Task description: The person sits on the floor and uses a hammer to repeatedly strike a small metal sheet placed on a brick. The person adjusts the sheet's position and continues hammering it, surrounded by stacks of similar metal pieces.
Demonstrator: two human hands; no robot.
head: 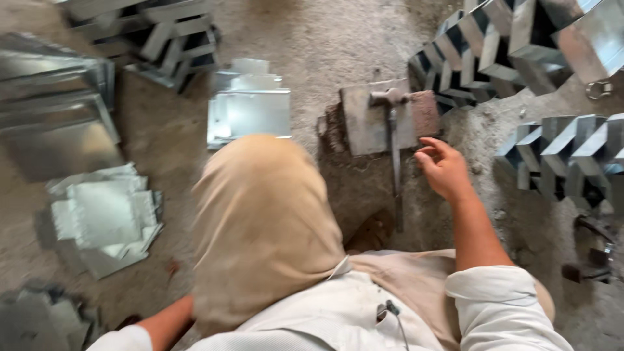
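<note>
I look straight down on my own lap, and my raised knee in tan cloth [263, 221] fills the middle of the frame. My right hand [444, 168] hovers right of centre with its fingers loosely spread and curled, pinching nothing. It sits just beside the long dark handle of a metal hammer [393, 140], close to it, though I cannot tell if a fingertip touches. The hammer's grey head rests on a flat grey metal block [364, 123] set in the dirt floor [325, 39] at upper centre, and its handle runs down toward me.

My left hand is out of sight; only my bare left forearm [166, 322] shows at the lower left edge, so I cannot tell its grip.

Just left of the block lies a shiny folded sheet-metal piece [250, 112]. At mid left a loose pile of cut galvanised sheet blanks [104, 218] lies on the ground, and a stack of larger flat sheets [55, 97] sits at upper left. Rows of folded sheet-metal box sections [500, 49] crowd the upper right, with another row [565, 156] at the right edge, well apart from my hand.
</note>
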